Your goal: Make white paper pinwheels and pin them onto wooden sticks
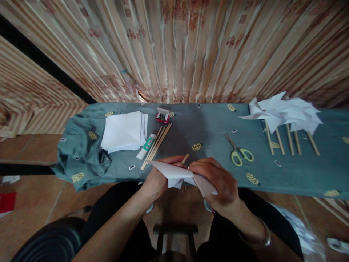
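Close to my lap, at the table's near edge, I hold a folded white paper pinwheel (174, 171) between both hands. My left hand (156, 183) is closed around its left side, fingers tucked behind the paper. My right hand (219, 182) grips the right side with bent fingers. The tip of a wooden stick (185, 158) shows between the hands; which hand has it, I cannot tell. Just beyond my left hand lie several loose wooden sticks (158, 146) and a green and white glue stick (147, 146).
A stack of white paper (122, 131) lies at left on the green tablecloth (207, 120). Behind the sticks stands a small open red box (163, 115) of dark pins. Scissors (238, 151) with green handles lie right of centre. Several pinwheels on sticks (283, 112) are piled far right.
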`<state>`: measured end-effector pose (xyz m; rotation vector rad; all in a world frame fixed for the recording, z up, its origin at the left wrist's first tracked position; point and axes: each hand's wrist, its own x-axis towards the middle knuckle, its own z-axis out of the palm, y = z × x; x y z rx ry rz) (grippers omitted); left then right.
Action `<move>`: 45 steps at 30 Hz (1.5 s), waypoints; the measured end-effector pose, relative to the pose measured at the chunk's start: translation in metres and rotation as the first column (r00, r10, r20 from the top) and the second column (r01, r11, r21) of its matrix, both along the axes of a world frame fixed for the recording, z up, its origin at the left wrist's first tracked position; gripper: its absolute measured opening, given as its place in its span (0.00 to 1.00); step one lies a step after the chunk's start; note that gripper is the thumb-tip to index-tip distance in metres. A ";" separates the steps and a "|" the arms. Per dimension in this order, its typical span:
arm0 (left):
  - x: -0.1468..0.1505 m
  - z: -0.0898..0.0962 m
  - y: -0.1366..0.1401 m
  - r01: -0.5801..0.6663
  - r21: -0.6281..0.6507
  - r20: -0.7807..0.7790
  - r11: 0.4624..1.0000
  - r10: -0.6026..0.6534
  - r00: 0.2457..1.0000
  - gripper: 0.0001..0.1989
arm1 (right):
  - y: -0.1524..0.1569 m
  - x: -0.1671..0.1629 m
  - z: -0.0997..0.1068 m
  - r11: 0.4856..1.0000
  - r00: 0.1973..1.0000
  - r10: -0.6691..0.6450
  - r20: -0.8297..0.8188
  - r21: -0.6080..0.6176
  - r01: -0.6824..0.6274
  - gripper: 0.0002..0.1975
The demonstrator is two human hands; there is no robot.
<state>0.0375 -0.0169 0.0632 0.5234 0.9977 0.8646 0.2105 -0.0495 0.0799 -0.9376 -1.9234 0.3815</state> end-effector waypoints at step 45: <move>-0.013 -0.003 -0.001 0.158 0.409 -0.224 0.899 -0.070 0.972 0.08 | 0.001 -0.006 -0.002 0.969 0.984 -0.079 -0.161 -0.244 0.038 0.11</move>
